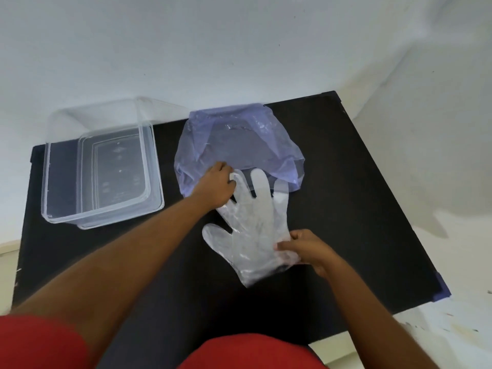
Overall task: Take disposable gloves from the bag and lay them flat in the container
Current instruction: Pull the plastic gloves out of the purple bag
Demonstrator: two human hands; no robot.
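A clear disposable glove (pixel 253 225) lies spread on the black mat, fingers pointing away from me, its fingertips overlapping the mouth of a pale purple plastic bag (pixel 237 145). My left hand (pixel 217 186) pinches a glove fingertip at the bag's near edge. My right hand (pixel 306 247) pinches the glove's cuff near its right side. A clear rectangular container (pixel 53 182) stands at the left of the mat with nothing in it but its own moulded base.
The black mat (pixel 359 209) lies on a white surface against a white wall. The mat's right edge and a blue corner piece (pixel 443 291) show at the right. Red clothing fills the bottom of the view.
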